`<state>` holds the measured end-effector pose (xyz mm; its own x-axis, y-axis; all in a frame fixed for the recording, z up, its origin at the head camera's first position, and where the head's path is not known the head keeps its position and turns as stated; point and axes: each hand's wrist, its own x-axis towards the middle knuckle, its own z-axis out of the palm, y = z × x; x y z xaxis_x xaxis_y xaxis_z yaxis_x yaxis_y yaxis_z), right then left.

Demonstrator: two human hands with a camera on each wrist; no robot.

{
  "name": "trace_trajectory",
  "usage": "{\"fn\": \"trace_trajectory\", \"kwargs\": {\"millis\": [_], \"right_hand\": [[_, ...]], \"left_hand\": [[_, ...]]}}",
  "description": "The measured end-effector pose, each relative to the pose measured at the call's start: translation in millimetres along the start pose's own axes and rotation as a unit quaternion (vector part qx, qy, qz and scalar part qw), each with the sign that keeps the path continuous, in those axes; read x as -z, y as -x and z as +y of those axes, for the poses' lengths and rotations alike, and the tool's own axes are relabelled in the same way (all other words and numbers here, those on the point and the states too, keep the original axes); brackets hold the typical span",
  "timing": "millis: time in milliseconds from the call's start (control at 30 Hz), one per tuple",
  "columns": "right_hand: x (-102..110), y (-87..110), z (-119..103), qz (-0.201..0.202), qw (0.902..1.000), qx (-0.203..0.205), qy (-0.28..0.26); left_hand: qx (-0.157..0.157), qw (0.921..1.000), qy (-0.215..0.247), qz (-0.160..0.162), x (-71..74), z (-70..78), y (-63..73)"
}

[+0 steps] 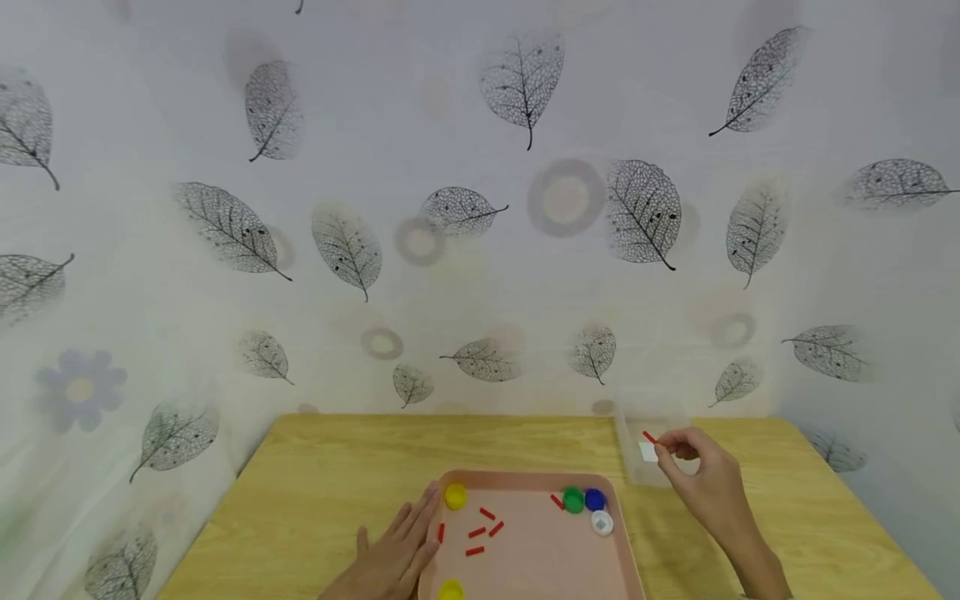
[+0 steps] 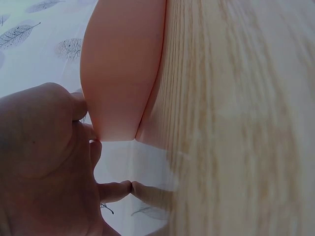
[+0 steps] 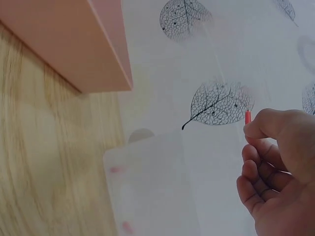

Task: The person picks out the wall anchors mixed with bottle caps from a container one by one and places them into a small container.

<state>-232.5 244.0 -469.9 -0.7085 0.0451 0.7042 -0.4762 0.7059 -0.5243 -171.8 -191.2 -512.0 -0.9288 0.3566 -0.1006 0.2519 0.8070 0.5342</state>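
Note:
My right hand (image 1: 708, 483) pinches a short red stick (image 1: 649, 437) between thumb and forefinger, over a clear plastic box (image 1: 628, 462). In the right wrist view, the tip of that stick (image 3: 247, 117) pokes out past the fingertips. My left hand (image 1: 393, 550) rests against the left rim of a pink tray (image 1: 517, 477), its fingers fairly straight. The left wrist view shows fingers (image 2: 78, 107) touching the tray's side wall (image 2: 123, 69). Several loose red sticks (image 1: 477, 532) lie in the tray, most of them toward its left half.
In the tray's right back corner sit a green cap (image 1: 573, 500), a blue cap (image 1: 594, 499) and a white cap (image 1: 602, 522). Two yellow caps, one at the back left (image 1: 455, 497), one at the front left (image 1: 452, 591), lie along the other side. A leaf-patterned curtain (image 1: 465, 292) hangs behind the wooden table (image 1: 315, 467).

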Motion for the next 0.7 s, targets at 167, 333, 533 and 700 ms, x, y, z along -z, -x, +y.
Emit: {"fn": "trace_trajectory", "kwargs": {"millis": [167, 333, 533, 700], "right_hand": [[-1, 0.7, 13, 0.013, 0.9998, -0.005, 0.014], [-3, 1.7, 24, 0.023, 0.9993, -0.016, 0.024], [-6, 1.9, 36, 0.034, 0.9988, -0.023, 0.026], [-9, 3.7, 45, 0.036, 0.9985, -0.03, 0.029]], "left_hand": [[0.0, 1.0, -0.005, 0.003, 0.4, 0.4, 0.5], [-0.006, 1.0, -0.004, 0.002, 1.6, 0.3, 1.1], [-0.008, 1.0, -0.005, 0.002, 1.2, -0.1, 1.5], [-0.011, 0.9999, -0.005, 0.003, -0.3, -0.7, 1.2]]}}
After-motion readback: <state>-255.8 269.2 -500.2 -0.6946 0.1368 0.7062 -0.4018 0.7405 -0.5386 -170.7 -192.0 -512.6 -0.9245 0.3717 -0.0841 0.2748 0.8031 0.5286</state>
